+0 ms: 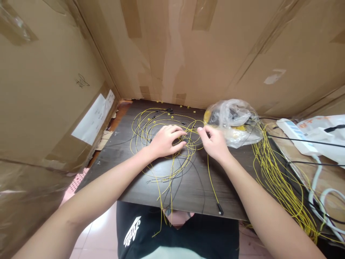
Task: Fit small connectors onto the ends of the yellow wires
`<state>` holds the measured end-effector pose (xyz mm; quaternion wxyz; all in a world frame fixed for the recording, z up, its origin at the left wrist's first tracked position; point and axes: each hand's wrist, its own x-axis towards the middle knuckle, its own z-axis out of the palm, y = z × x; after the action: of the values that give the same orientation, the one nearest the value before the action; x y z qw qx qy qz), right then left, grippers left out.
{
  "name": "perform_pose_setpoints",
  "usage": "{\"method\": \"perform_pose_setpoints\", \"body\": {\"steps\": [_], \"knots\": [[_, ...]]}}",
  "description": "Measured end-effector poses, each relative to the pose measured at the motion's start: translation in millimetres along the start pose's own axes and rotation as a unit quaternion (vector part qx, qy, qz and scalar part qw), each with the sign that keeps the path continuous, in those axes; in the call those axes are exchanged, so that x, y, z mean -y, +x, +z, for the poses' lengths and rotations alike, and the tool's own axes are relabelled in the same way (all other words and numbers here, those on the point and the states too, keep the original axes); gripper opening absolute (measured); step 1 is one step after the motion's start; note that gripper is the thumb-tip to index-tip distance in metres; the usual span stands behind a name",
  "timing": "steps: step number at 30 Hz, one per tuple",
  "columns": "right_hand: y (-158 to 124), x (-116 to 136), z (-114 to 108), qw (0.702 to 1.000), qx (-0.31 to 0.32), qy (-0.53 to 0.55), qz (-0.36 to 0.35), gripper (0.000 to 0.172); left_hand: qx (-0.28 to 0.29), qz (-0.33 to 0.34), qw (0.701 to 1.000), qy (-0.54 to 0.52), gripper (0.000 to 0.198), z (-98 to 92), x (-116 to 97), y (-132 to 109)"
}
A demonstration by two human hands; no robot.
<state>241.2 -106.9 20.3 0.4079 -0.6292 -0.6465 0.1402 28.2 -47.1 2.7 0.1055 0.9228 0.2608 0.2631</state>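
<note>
Thin yellow wires (134,124) lie in loose, tangled loops on a dark wood-grain table (215,180). My left hand (170,140) rests on the loops, palm down, with thumb and fingers apart. Closed in a pinch, my right hand (212,140) holds a yellow wire at the right side of the tangle; the pinch point is partly hidden. A yellow wire with a black connector (220,208) hangs down from below this hand to the table's front edge. More black ends (169,110) show at the back of the loops.
A clear plastic bag (234,124) stands behind my right hand. Many yellow wires (280,187) spill over the table's right side. Further right are a white power strip (296,136), its cable and another plastic bag (329,133). Cardboard walls (167,54) enclose the back and left. Small yellow bits (172,117) are scattered behind.
</note>
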Motion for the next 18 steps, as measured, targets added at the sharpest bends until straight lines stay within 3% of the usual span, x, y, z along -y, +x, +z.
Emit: {"method": "perform_pose_setpoints", "body": {"steps": [3, 6, 10, 13, 18], "knots": [[0.7, -0.6, 1.5, 0.998, 0.042, 0.035, 0.013, 0.040, 0.002, -0.030, 0.999, 0.027, 0.029, 1.1, 2.4, -0.4], [4.4, -4.4, -0.6, 0.988, 0.052, 0.136, 0.047, 0.042, 0.003, -0.063, 0.997, 0.053, 0.028, 3.3, 5.0, -1.0], [9.7, -4.6, -9.5, 0.935, 0.068, 0.325, 0.122, 0.043, 0.004, -0.104, 0.992, 0.074, 0.027, 4.0, 9.8, -1.0], [12.4, -4.1, -17.7, 0.904, 0.084, 0.395, 0.139, 0.036, 0.006, -0.134, 0.987, 0.087, 0.028, 3.1, 12.2, -0.7], [15.6, -7.9, -28.2, 0.929, 0.017, 0.360, 0.084, 0.022, 0.008, -0.163, 0.983, 0.089, 0.027, 1.6, 12.3, -0.6]]}}
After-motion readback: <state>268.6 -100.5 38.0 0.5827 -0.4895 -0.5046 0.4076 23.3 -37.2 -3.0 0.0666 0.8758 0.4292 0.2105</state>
